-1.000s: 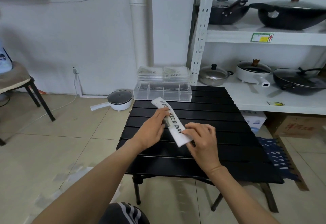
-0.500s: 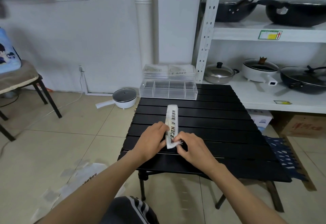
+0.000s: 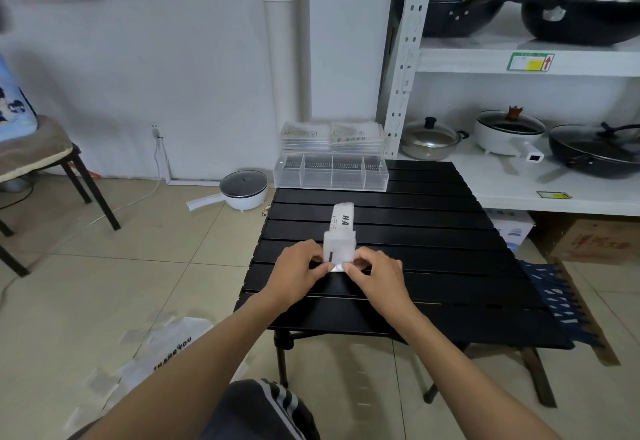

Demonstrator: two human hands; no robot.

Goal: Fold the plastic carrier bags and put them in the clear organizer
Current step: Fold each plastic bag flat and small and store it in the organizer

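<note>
One folded carrier bag (image 3: 341,231) lies on the black desk (image 3: 433,231) as a narrow white strip. Its long axis runs from 6 o'clock to 12 o'clock, so the far end points at the clear organizer (image 3: 330,172). The near end is turned up and doubled over the strip, and the black letters "HA" show on the flat part beyond it.

Two hands work on this bag. The left hand (image 3: 301,266) and the right hand (image 3: 375,271) meet at the near end, and each one pinches the doubled part between thumb and fingertips, from the 9 o'clock side and the 3 o'clock side.

One clear organizer stands at the far edge of the desk, at 12 o'clock from the bag and well apart from it. I count four compartments in a row. Its open lid (image 3: 332,136) stands up behind them.

One more bag (image 3: 166,353), with the words "THANK YOU", lies on the floor at about 8 o'clock from the desk.
</note>
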